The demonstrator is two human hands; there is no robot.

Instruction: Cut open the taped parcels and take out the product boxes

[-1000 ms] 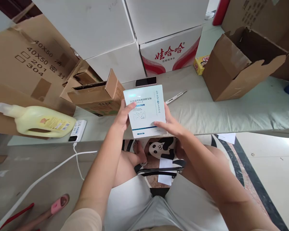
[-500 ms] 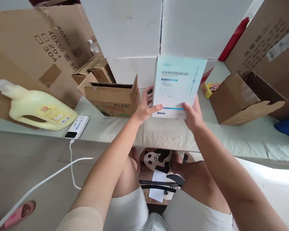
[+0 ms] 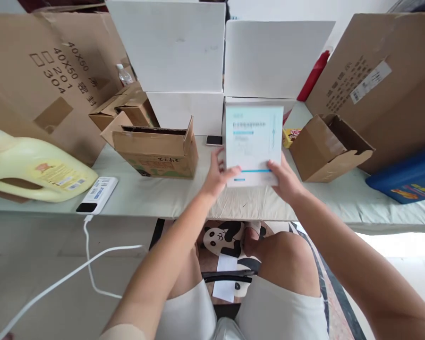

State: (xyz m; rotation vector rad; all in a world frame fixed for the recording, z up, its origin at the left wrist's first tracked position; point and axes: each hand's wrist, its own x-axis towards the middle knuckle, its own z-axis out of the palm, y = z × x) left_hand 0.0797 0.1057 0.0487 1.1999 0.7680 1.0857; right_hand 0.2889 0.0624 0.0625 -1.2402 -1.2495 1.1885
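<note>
A white and pale-blue printed box (image 3: 254,141) is held up over the covered bench, its front face toward me. Its lower left edge is gripped by my left hand (image 3: 217,177), thumb on the front and fingers round the side. My right hand (image 3: 286,178) grips the lower right edge the same way. Both hands are closed on the box; the fingers behind it are hidden. Just left of the box a phone (image 3: 214,140) lies on the cloth. An open cardboard box (image 3: 156,151) stands left of my left hand, and another small open carton (image 3: 327,153) right of my right hand.
White boxes (image 3: 170,47) are stacked at the back. On the left are a yellow jug (image 3: 46,165) and a white power bank (image 3: 97,194) with a cable (image 3: 88,250). A blue container (image 3: 407,174) sits at right, near a yellow packet (image 3: 291,137). Large cardboard panels flank the bench.
The view has shifted. The printed box, still in both hands, has come lower and now appears more upright and smaller. The phone behind it has come into sight.
</note>
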